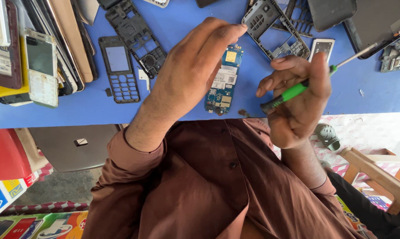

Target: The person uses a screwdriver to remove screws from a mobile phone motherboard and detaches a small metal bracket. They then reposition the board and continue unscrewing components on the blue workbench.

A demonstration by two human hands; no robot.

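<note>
My left hand point(195, 66) hovers over the blue table point(377, 95), fingers stretched out together and holding nothing. It lies just left of a blue phone circuit board point(224, 82) and partly covers its edge. My right hand point(297, 102) grips a screwdriver point(292, 91) with a green and black handle. Its thin metal shaft points up to the right, away from the board. The board lies flat between both hands near the table's front edge.
A black keypad frame point(119, 68) and a black inner frame point(138, 33) lie left of my left hand. A grey phone housing point(275, 31) sits above the board. Stacked phones point(40, 66) fill the left, a dark tablet point(377, 22) the top right.
</note>
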